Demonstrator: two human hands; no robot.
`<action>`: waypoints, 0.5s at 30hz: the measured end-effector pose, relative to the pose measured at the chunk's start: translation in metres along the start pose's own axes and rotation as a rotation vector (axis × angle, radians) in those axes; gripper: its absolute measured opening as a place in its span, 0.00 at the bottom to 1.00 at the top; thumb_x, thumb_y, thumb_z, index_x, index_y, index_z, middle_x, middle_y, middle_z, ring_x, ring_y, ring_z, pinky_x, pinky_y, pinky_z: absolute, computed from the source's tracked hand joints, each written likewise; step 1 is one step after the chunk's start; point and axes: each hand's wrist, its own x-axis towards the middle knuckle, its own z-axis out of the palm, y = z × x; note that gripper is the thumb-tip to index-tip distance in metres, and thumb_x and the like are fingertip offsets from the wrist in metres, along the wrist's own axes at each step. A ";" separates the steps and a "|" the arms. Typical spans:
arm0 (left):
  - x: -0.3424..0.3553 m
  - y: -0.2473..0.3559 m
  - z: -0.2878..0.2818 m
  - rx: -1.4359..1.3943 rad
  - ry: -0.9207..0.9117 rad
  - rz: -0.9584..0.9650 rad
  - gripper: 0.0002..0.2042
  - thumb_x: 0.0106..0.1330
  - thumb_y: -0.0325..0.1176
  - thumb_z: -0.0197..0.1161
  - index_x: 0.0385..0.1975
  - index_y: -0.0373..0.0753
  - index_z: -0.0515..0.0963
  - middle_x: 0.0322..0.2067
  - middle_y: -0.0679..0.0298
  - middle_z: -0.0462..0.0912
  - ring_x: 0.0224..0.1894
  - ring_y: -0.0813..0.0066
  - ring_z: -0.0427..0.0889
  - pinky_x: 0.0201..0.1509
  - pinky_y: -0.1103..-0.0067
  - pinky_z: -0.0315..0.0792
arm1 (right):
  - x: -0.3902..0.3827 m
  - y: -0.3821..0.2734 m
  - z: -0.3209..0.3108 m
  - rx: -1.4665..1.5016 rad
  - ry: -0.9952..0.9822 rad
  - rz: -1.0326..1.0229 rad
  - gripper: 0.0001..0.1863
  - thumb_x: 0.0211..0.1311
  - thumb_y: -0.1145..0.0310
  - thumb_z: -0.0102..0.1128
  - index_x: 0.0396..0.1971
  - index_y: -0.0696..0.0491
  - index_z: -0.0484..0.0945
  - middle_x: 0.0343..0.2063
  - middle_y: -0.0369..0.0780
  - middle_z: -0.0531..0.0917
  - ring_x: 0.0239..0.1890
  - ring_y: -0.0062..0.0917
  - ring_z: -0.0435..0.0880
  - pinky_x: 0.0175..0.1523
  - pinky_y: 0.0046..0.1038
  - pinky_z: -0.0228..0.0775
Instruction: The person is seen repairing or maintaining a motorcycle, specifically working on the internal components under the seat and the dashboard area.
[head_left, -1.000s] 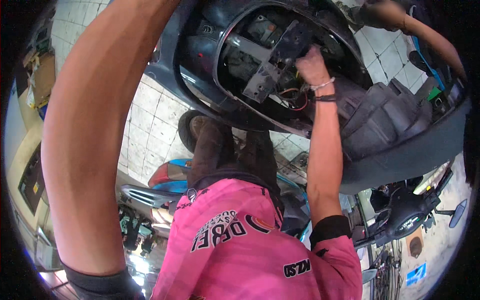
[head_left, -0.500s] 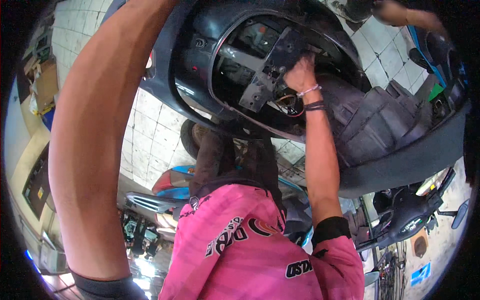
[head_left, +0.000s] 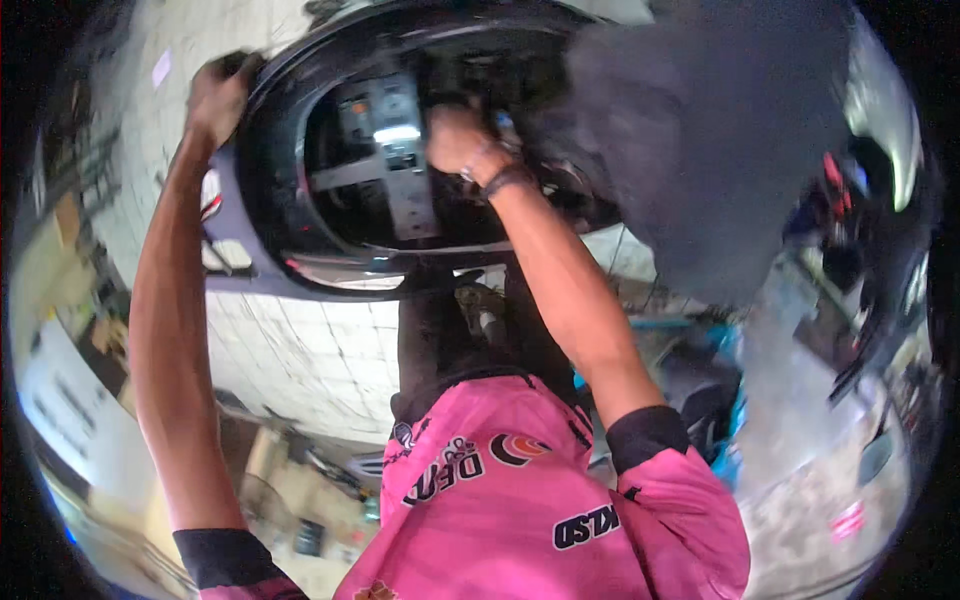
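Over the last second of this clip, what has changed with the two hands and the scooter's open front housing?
The left hand, earlier out of view past the frame's top, now grips the outer rim of the dark housing. The right hand remains inside the opening by the metal bracket. The view has shifted, so the housing now sits further left.

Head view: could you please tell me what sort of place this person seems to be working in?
Probably a scooter or motorcycle repair shop. The left hand grips the rim of a dark scooter body panel, the right hand reaches into its opening among metal brackets, and the pale tiled floor suggests a workshop.
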 end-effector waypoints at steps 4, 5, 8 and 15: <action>0.008 -0.009 0.000 -0.006 -0.011 0.035 0.21 0.71 0.44 0.56 0.46 0.31 0.84 0.38 0.56 0.88 0.41 0.70 0.83 0.51 0.74 0.72 | -0.041 0.003 -0.021 0.046 0.448 -0.064 0.29 0.53 0.60 0.66 0.55 0.58 0.76 0.52 0.53 0.81 0.56 0.49 0.78 0.63 0.47 0.68; 0.007 -0.013 0.002 -0.165 -0.005 0.030 0.19 0.72 0.41 0.56 0.45 0.31 0.84 0.38 0.57 0.88 0.40 0.70 0.82 0.50 0.75 0.73 | -0.062 0.002 -0.027 0.142 0.597 -0.064 0.33 0.53 0.61 0.68 0.59 0.57 0.72 0.55 0.52 0.79 0.59 0.48 0.75 0.66 0.46 0.65; 0.018 -0.030 -0.001 0.068 0.005 0.177 0.17 0.76 0.40 0.55 0.45 0.31 0.84 0.35 0.61 0.87 0.37 0.75 0.79 0.47 0.76 0.72 | -0.148 -0.007 -0.023 0.624 0.813 -0.048 0.34 0.53 0.63 0.74 0.61 0.51 0.73 0.58 0.49 0.77 0.62 0.45 0.75 0.67 0.44 0.65; 0.026 0.008 0.008 -0.235 0.290 0.389 0.16 0.74 0.36 0.60 0.52 0.30 0.80 0.48 0.58 0.84 0.47 0.72 0.80 0.53 0.75 0.73 | -0.286 0.025 0.096 0.945 1.433 0.416 0.04 0.60 0.73 0.66 0.34 0.55 0.84 0.33 0.39 0.88 0.35 0.27 0.87 0.41 0.26 0.77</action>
